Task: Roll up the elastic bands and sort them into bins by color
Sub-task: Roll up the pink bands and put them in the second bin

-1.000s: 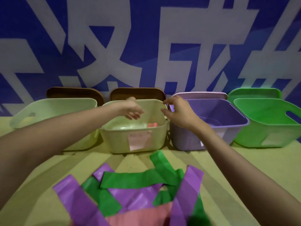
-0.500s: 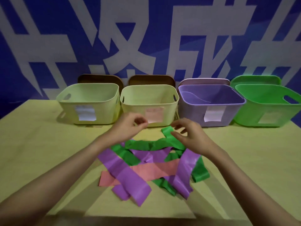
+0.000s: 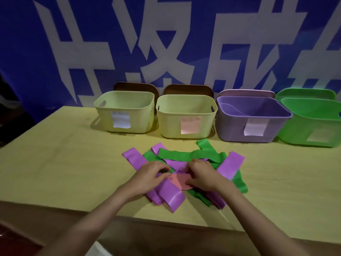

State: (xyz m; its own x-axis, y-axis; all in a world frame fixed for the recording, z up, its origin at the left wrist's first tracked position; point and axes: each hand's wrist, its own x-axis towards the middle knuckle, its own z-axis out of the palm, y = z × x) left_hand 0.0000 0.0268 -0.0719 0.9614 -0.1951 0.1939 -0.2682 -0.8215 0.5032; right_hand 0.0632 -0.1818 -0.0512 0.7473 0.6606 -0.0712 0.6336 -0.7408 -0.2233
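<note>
Four bins stand in a row behind the pile of bands (image 3: pixel 184 169): two pale yellow bins (image 3: pixel 125 111) (each labelled), one purple bin (image 3: pixel 252 126), one green bin (image 3: pixel 311 122). In the pile's middle lies one pink band (image 3: pixel 180 181); the left hand (image 3: pixel 151 175) and right hand (image 3: pixel 202 175) pinch its ends with curled fingers

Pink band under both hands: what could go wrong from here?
1. The pink band lies under purple bands and green bands; pulling it may drag those along.
2. The left hand and right hand cover its ends, so a roll may start crooked.
</note>
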